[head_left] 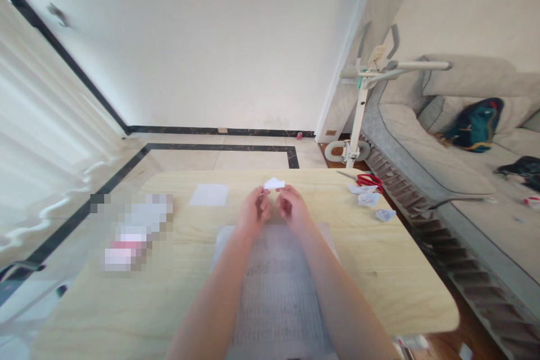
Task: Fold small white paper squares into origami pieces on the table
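A small piece of folded white paper [274, 183] is held up over the far half of the table, pinched from both sides. My left hand [255, 209] is closed on its left end, the fingers curled in. My right hand [291, 205] grips the right end between thumb and fingers. Beneath my forearms lies a large printed sheet [278, 287] with rows of fine text, too blurred to read. A flat white square of paper [210, 195] rests to the left of my hands.
Red-handled scissors [369, 181] and several crumpled or folded paper pieces [368, 198] lie at the table's right side. A pixelated object [141, 225] is on the left. Beyond the wooden table [392, 275] stand exercise equipment [358, 107] and a grey sofa [439, 146] with a backpack [478, 124].
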{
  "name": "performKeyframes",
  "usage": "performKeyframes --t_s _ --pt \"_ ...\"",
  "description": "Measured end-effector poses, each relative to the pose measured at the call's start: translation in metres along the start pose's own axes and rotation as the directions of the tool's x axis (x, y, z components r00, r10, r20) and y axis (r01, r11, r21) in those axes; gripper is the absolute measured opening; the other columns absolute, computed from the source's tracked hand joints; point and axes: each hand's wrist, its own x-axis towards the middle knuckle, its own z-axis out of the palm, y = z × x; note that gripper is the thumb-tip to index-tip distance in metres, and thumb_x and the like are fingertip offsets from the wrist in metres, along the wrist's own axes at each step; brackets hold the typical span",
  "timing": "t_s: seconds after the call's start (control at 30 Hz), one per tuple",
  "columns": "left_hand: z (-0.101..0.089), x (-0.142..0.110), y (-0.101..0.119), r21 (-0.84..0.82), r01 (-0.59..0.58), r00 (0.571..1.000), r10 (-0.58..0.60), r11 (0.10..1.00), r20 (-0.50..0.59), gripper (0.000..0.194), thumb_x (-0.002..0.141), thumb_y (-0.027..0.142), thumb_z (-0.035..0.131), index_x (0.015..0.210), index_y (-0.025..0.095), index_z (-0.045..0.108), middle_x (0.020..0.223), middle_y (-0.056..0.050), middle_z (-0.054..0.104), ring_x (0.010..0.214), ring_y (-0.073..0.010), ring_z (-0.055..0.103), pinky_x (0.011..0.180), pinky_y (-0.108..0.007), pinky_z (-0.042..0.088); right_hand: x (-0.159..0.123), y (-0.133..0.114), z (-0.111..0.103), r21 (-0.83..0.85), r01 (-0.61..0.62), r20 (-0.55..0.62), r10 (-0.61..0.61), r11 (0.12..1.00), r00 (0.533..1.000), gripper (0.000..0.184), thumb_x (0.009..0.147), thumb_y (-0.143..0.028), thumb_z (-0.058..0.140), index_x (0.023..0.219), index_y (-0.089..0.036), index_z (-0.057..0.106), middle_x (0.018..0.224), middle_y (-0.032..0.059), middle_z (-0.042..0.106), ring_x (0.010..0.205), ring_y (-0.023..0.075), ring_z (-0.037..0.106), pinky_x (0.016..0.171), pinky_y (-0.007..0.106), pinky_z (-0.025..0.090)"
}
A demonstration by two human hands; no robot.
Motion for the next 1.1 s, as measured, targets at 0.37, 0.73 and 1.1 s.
performKeyframes --t_s 0.37,0.73,1.1 --pt "0.001 -0.001 -0.004 0.067 0.146 0.988 -0.149 0.987 0.036 0.022 0.073 0.032 0.054 0.060 0.015 0.047 0.041 0.007 0.035 0.031 -0.0049 0.030 0.030 -0.018 0.020 -0.003 -0.008 0.002 -0.027 0.085 0.021 -0.084 0.996 0.996 0.048 0.067 -0.024 0.065 0.113 -0.022 0.050 0.054 -0.0095 0.049 0.036 0.0036 0.036 0.034 0.016 0.025" --pt "0.008 -0.005 -0.007 0.188 -0.011 1.000 0.009 0.982 0.011 0.033 0.069 0.041 0.064 0.090 0.019 0.050 0.061 0.005 0.052 0.038 -0.0053 0.044 0.030 -0.015 0.025 -0.003 -0.010 0.000 -0.017 0.088 -0.047 -0.089 0.996 0.995 0.036 0.069 -0.029 0.065 0.104 -0.020 0.060 0.058 -0.0062 0.053 0.038 0.0034 0.034 0.035 0.017 0.022" --pt "0.012 -0.010 -0.009 0.594 -0.245 0.966 0.244 0.766 0.082 0.040 0.073 0.043 0.060 0.101 0.014 0.056 0.071 -0.002 0.060 0.053 -0.0118 0.058 0.037 -0.019 0.044 -0.002 -0.005 -0.002 -0.149 0.069 -0.051 -0.077 0.986 0.996 0.046 0.069 -0.032 0.066 0.112 -0.019 0.060 0.046 -0.0089 0.043 0.038 0.0051 0.032 0.037 0.020 0.023"
